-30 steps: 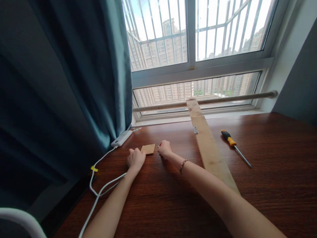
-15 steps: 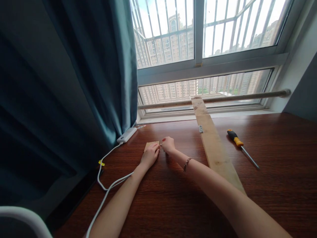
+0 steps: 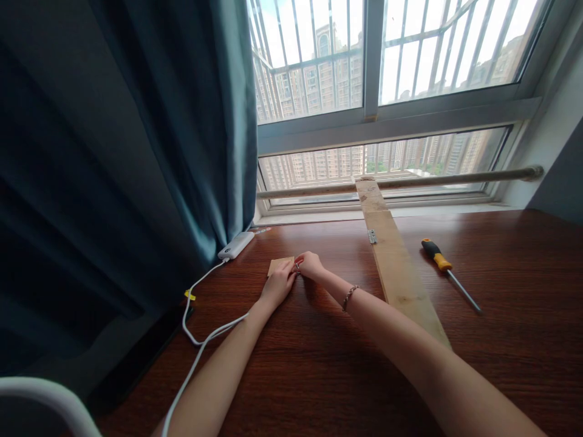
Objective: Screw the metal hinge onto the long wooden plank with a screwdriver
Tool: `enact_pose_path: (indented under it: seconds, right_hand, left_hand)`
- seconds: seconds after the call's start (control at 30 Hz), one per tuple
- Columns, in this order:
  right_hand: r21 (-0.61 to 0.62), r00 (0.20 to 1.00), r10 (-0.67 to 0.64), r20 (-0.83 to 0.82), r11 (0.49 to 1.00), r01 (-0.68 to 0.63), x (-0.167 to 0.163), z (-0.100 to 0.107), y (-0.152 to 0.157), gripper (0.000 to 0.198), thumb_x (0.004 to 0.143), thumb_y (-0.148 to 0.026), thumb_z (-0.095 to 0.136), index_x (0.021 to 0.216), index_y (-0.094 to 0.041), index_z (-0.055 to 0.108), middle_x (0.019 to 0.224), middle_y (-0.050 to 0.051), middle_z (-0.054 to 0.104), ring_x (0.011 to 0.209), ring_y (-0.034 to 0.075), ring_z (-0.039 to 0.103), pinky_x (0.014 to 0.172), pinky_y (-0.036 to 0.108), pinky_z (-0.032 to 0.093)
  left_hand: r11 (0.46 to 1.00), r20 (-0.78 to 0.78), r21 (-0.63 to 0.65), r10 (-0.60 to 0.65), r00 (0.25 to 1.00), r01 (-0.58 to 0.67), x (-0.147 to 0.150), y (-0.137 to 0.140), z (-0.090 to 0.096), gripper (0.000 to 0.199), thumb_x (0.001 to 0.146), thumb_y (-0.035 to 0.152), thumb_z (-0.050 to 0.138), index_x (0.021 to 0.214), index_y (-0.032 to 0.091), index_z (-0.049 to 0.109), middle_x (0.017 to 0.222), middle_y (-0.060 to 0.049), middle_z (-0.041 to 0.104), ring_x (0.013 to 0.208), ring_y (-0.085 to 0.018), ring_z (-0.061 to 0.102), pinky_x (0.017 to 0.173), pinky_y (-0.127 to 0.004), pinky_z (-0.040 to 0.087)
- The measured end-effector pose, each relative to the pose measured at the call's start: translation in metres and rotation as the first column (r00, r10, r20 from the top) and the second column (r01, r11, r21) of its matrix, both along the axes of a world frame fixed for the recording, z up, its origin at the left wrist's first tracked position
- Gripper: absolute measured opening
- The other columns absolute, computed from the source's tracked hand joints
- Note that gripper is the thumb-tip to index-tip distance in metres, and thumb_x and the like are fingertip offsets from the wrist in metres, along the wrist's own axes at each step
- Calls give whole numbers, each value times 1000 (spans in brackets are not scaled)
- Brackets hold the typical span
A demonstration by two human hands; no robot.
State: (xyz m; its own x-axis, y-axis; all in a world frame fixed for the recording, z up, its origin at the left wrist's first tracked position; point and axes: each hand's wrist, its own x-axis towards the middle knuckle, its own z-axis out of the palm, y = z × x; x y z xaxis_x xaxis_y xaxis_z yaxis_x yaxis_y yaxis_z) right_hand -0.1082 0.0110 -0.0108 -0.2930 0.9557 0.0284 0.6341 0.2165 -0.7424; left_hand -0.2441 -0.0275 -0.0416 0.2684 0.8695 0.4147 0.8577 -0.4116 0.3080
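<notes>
My left hand (image 3: 278,286) lies over a small, flat wooden piece (image 3: 276,265) on the table and holds it down, covering its near part. Close against the left fingertips, my right hand (image 3: 310,266) pinches a small shiny metal piece (image 3: 297,265) at the right edge of the wood. It is too small and too covered by the fingers to name. Further right lies a long wooden board (image 3: 395,261) with a small metal hinge (image 3: 372,236) at its left edge.
A screwdriver with a black and yellow handle (image 3: 436,255) lies right of the board. On the left, a white power bank (image 3: 235,245) with a white cable (image 3: 186,312) sits by the blue curtain (image 3: 214,152). A rail (image 3: 460,178) runs along the window behind the table.
My right hand has come slightly closer to my left, and the metal piece now meets the edge of the wood and the left fingertips. The view has shifted a little.
</notes>
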Motion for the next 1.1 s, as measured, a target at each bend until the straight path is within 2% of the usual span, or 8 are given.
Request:
enact_pose_path:
  seconds: [0.13,0.27,0.37,0.6,0.8,0.9,1.0,1.1]
  right_hand:
    - [53,997,28,75,998,-32,3,2,-8,14,74,-15,61,84,-14,70,85,10,70,85,19,63,72,22,44]
    - [90,989,-5,147,996,-8,7,4,-15,18,73,-13,58,87,-12,69,92,15,68,87,23,63,71,26,44]
    - [89,983,-20,185,996,3,13,5,-16,19,72,-16,59,89,-14,68,93,14,68,86,24,63,70,27,45]
    - [69,974,-97,203,994,85,19,4,-11,18,72,-21,62,87,-13,69,90,16,68,84,26,64,69,28,46]
    - [80,979,-148,141,987,138,8,0,-4,18,74,-16,58,86,-11,70,90,17,68,85,23,64,69,25,46]
    - [62,988,-122,98,991,117,0,0,-3,16,74,-16,58,82,-11,71,85,15,69,80,20,65,66,22,45]
    - [40,994,-95,59,995,93,2,12,-4,12,70,-14,62,77,-9,71,77,13,70,74,19,65,62,20,45]
    - [67,996,-87,7,994,86,25,44,-16,19,67,-11,64,85,-8,70,78,11,70,75,19,64,63,21,47]
  left_hand:
    - [1000,-13,18,18,1000,-18,3,-5,5,39,77,6,37,107,17,60,114,-10,59,108,-21,52,98,-35,38]
    - [997,-39,-38,-62,997,61,4,-5,5,48,74,3,36,114,18,57,120,-9,57,115,-20,49,102,-36,35]
    - [995,-47,-63,-85,995,82,4,-3,1,49,74,2,36,116,17,57,121,-9,57,118,-20,47,104,-36,32]
    - [994,103,-85,-63,993,72,5,-4,1,44,73,4,39,108,18,61,118,-8,59,116,-20,49,104,-35,33]
    - [994,288,-85,-46,956,74,7,-6,3,50,71,4,41,116,18,57,121,-8,58,115,-21,50,104,-36,32]
    - [993,268,-107,-26,963,56,8,-7,4,51,71,4,41,118,18,56,123,-7,57,117,-21,49,104,-36,32]
    - [994,177,-79,-67,982,82,7,-6,3,54,73,3,38,123,19,52,126,-6,54,119,-19,47,105,-36,31]
    - [993,92,-68,-93,991,100,5,-3,0,54,72,1,37,120,20,54,126,-5,55,120,-18,46,106,-36,29]
